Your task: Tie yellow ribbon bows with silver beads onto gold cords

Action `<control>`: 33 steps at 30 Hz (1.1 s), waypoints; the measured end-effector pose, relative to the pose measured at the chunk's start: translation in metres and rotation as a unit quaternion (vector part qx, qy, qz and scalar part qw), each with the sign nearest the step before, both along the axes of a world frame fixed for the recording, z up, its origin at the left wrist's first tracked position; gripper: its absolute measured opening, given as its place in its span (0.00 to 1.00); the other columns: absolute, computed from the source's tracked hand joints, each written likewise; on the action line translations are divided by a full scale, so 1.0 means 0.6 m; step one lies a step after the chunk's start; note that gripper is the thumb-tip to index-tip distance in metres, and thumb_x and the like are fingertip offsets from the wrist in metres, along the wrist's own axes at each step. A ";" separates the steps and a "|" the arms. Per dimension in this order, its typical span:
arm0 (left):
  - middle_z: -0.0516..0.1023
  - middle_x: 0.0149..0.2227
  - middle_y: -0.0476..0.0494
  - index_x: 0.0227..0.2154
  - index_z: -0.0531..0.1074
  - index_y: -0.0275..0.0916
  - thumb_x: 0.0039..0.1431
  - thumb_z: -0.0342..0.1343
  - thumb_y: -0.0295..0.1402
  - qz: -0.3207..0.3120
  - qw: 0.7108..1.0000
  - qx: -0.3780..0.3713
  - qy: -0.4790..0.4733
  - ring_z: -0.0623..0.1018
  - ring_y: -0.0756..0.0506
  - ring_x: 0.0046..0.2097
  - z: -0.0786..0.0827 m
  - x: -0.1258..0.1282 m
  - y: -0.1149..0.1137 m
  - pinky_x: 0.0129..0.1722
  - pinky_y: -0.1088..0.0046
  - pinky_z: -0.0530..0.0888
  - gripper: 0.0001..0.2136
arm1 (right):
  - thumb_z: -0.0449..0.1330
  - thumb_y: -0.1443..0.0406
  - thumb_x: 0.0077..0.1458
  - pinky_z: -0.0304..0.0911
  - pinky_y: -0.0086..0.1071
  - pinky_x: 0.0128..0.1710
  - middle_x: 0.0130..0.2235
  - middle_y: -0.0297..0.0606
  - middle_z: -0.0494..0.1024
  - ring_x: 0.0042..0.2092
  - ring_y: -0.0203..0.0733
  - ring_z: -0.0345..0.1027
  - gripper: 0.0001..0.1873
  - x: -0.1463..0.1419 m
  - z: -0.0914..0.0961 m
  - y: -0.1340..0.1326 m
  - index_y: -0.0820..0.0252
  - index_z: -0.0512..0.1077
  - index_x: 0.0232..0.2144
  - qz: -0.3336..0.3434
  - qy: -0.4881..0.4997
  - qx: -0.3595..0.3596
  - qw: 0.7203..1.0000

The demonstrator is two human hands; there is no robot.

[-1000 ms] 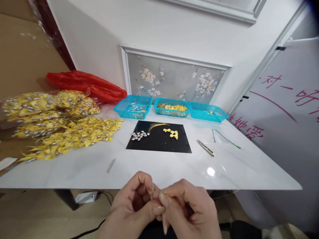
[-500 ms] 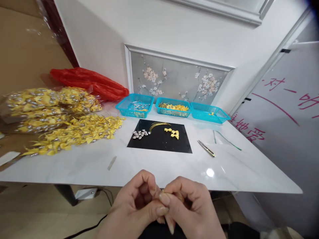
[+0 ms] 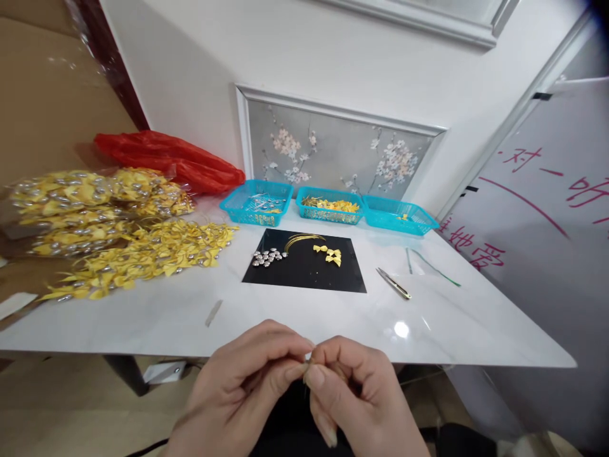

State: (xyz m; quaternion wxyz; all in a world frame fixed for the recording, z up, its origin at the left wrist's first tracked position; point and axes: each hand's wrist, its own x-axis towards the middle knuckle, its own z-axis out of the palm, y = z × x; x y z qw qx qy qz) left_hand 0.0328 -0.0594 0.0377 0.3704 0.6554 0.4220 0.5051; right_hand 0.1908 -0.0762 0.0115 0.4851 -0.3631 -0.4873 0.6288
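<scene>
My left hand [image 3: 250, 381] and my right hand [image 3: 352, 387] meet at the table's near edge, thumbs and fingertips pinched together. Something tiny sits between the fingertips; it is mostly hidden and I cannot make out what it is. Beyond my hands lies a black mat [image 3: 295, 276]. On it rest several silvery beads [image 3: 267, 257] at the left, a few curved gold strands [image 3: 304, 237] at the top, and several small yellow bows [image 3: 333, 255] at the right. Thread snips [image 3: 393, 283] lie to the right of the mat.
Three blue baskets, the left [image 3: 257, 202], the middle [image 3: 329, 206] and the right [image 3: 400, 216], stand along the wall. At left are a heap of yellow beaded pieces [image 3: 157, 254], bagged bunches [image 3: 71, 193] and a red bag [image 3: 166, 158]. A green strip [image 3: 435, 266] lies at right.
My left hand has shifted slightly left, its index finger now stretched straighter toward the pinch. My right hand stays almost in place. Nothing on the table has moved.
</scene>
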 end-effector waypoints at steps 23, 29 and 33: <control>0.78 0.32 0.57 0.35 0.73 0.50 0.62 0.54 0.24 0.017 0.979 0.144 0.144 0.79 0.53 0.32 -0.021 -0.009 0.001 0.32 0.88 0.73 0.10 | 0.61 0.51 0.59 0.49 0.24 0.20 0.17 0.28 0.65 0.18 0.28 0.53 0.19 0.001 0.013 -0.002 0.62 0.68 0.29 -0.005 -0.028 -0.001 1.000; 0.79 0.33 0.56 0.37 0.74 0.51 0.62 0.56 0.24 0.000 0.974 0.174 0.143 0.80 0.53 0.34 -0.015 -0.012 0.003 0.34 0.88 0.74 0.11 | 0.61 0.52 0.59 0.49 0.24 0.20 0.17 0.28 0.65 0.19 0.28 0.52 0.18 0.001 0.017 -0.001 0.62 0.69 0.29 0.004 -0.027 0.003 1.000; 0.77 0.32 0.56 0.35 0.73 0.49 0.62 0.54 0.21 -0.019 0.969 0.196 0.150 0.79 0.54 0.33 -0.009 -0.010 0.004 0.34 0.87 0.74 0.12 | 0.60 0.52 0.60 0.49 0.24 0.20 0.17 0.28 0.65 0.19 0.28 0.53 0.18 0.003 0.016 0.001 0.62 0.69 0.29 0.011 -0.034 0.005 0.999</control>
